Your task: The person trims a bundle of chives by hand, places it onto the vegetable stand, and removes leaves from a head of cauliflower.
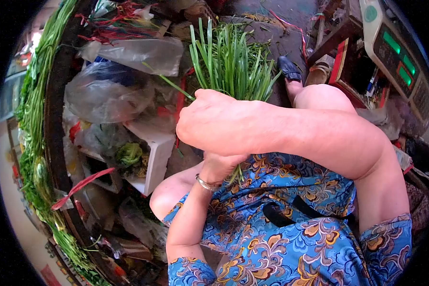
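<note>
A bunch of garlic chives [226, 66], long flat green leaves, points away from me in front of my lap. My left hand [218, 167], with a silver bracelet at the wrist, is closed around its lower part. Stem ends poke out below that hand, near my blue patterned clothing. My right hand [207, 119] crosses over the left in a fist and hides much of the grip. From its far side sticks out a single chive blade [169, 86], pinched in the fingers. The fingertips of both hands are hidden.
Loose green trimmings [257, 45] lie on the floor beyond the bunch. Left are plastic bags [109, 90], a white foam box [158, 159], red ties [117, 24] and a ledge with long greens [33, 114]. At right stand a lit scale [400, 57] and a wooden box [352, 71].
</note>
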The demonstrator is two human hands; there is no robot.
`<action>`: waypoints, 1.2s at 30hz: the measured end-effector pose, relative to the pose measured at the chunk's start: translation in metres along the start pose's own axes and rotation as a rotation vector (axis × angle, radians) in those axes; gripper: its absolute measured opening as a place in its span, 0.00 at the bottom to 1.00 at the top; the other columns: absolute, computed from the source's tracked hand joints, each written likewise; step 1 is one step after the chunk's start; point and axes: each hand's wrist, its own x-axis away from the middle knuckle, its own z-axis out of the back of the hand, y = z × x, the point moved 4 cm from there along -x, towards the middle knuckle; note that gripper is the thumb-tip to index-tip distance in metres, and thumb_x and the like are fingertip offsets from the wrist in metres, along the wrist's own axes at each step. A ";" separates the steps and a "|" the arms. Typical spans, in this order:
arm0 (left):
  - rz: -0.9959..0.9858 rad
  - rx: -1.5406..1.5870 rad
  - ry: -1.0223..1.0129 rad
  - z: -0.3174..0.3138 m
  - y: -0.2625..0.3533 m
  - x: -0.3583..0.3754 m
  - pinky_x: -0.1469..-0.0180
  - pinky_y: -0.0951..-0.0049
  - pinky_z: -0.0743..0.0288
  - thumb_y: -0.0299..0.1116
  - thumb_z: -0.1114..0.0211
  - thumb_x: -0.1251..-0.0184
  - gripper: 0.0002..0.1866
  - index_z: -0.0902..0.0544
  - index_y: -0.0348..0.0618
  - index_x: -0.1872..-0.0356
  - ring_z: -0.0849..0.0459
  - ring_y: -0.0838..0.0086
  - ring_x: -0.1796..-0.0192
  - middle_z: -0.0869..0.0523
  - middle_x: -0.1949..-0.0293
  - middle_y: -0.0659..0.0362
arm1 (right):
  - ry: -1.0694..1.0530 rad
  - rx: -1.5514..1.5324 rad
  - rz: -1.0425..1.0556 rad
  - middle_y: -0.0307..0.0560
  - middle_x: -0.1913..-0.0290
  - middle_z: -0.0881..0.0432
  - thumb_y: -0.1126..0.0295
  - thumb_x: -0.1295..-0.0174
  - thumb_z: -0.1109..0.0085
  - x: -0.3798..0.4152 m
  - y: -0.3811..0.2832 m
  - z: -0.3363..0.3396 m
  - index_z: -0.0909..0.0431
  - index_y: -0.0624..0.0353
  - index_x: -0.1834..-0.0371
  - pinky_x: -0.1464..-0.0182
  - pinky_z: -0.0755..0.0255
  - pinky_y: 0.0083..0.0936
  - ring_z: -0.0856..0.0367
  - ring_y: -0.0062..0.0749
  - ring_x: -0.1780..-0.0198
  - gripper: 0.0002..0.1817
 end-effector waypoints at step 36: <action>0.168 0.388 -0.160 -0.020 -0.019 0.008 0.31 0.64 0.35 0.35 0.32 0.33 0.25 0.25 0.44 0.36 0.29 0.71 0.34 0.25 0.35 0.57 | 0.062 -0.139 0.089 0.42 0.74 0.16 0.67 0.57 0.37 -0.005 0.001 -0.035 0.17 0.55 0.78 0.63 0.32 0.27 0.17 0.31 0.67 0.05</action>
